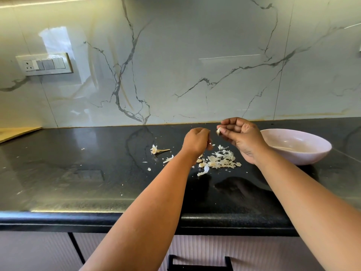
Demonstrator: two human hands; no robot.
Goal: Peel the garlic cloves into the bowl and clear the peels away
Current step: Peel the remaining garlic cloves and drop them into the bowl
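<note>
Head view looks down on a black surface [78, 182] set against a marble-patterned wall. Right hand [242, 138] is raised above the surface, its grip pinching a garlic clove [218, 131] between thumb and fingertips, the other fingers curled in. Left hand [196, 142] hangs lower and just to the left, its fingers curled downward over the peels; a small pale scrap shows at its fingertips, but whether that grip is grasping it or merely clenched cannot be told. Beneath and between both hands lies a heap of papery garlic peels [220, 160], with smaller flakes scattered around it on the surface. A dried garlic stem [157, 150] with its root end lies well to the left of the heap. A pale bowl [298, 147] stands on the surface just right of the right hand; what it holds cannot be made out. A switch plate [45, 64] sits on the wall at far left.
</note>
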